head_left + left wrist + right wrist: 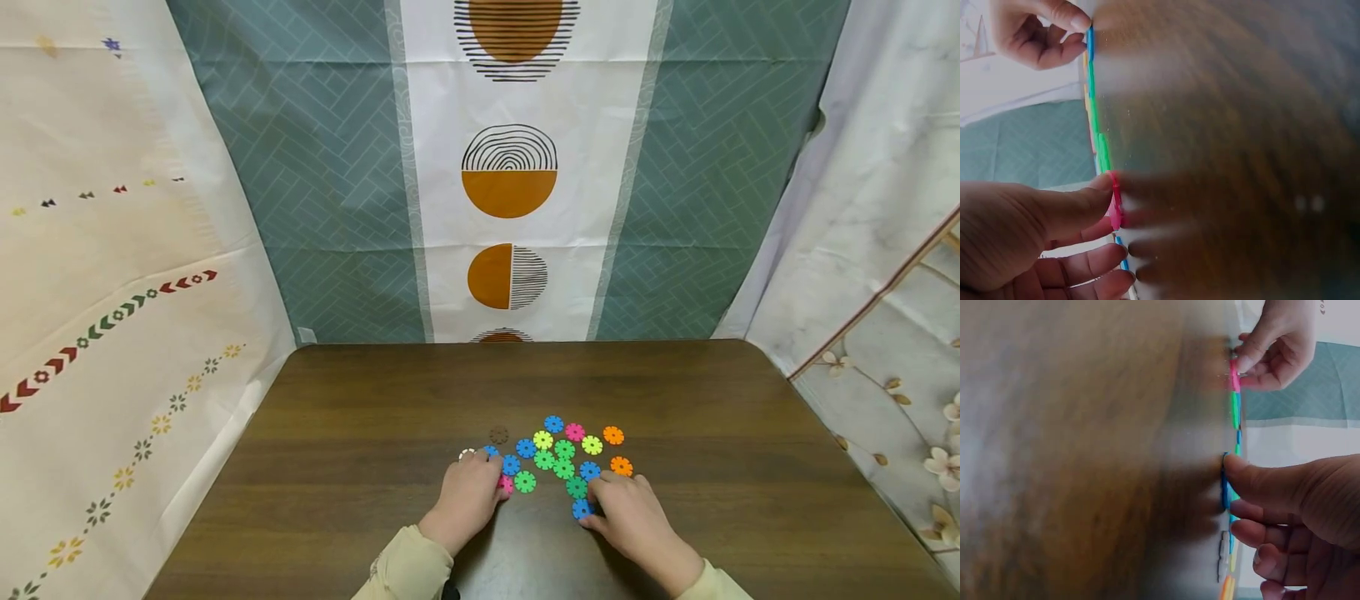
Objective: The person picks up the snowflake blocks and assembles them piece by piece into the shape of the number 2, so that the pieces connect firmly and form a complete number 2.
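Note:
Several colourful notched building discs lie flat on the brown table [360,433]. My left hand [468,493] pinches a pink disc [1115,201] by its edges, thumb on the near side and fingers curled beyond it. A green disc [525,482] lies just right of that pink one. Thumb and index finger of my right hand [632,515] pinch a blue disc [1225,481] at the near end of the group. Just beyond it sits a dark green disc [576,487]. A grey disc [1222,556] lies beneath the right hand's other fingers, hidden in the head view.
Between and beyond the hands spread more discs: a brown one [498,434], a yellow one [592,445], an orange one [613,435] and several blue and green ones. Patterned cloths [337,208] hang behind the table and along both sides.

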The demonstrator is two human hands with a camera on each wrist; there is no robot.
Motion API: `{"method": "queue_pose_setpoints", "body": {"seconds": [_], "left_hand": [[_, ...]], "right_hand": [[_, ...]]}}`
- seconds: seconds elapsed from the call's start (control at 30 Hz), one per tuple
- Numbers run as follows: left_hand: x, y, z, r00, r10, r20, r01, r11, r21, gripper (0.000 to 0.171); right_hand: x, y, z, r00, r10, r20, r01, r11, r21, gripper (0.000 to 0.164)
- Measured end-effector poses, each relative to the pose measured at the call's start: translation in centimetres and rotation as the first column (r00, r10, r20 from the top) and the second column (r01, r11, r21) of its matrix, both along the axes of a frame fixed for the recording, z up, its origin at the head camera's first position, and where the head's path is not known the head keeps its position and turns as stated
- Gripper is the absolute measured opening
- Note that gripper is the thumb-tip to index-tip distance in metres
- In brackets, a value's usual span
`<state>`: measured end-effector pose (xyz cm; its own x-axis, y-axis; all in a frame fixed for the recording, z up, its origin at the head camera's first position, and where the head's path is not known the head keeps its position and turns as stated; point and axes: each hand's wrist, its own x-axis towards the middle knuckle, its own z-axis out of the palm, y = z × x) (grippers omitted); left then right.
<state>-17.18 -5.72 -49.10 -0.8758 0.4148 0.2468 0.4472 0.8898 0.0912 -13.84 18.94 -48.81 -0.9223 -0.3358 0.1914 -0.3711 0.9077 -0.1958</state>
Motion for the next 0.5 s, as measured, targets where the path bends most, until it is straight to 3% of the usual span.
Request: {"method": "queue_pose_setpoints", "body": {"seconds": [0.1,0.3,0.5], "left_hand": [[0.02,0.08,-0.1,1.0,-0.014,0.01,0.014,1.0,0.008,0.029],[-0.06,-0.1,-0.23,0.996,-0.022,0.084,0.012,0.993,0.115,0.037],[-0.04,-0.62,-0.05,0.985,-0.035,0.169,-0.009,0.967,0.254,0.039]], "right_hand": [[-0.03,0.0,-0.08,1.0,0.008,0.009,-0.007,1.0,-0.023,0.034],[0.11,0.06,0.08,0.997,-0.017,0.079,0.022,0.997,-0.073,0.037],[0.02,0.28,0.03,0.989,-0.009,0.149,0.035,0.984,-0.177,0.039]]}}
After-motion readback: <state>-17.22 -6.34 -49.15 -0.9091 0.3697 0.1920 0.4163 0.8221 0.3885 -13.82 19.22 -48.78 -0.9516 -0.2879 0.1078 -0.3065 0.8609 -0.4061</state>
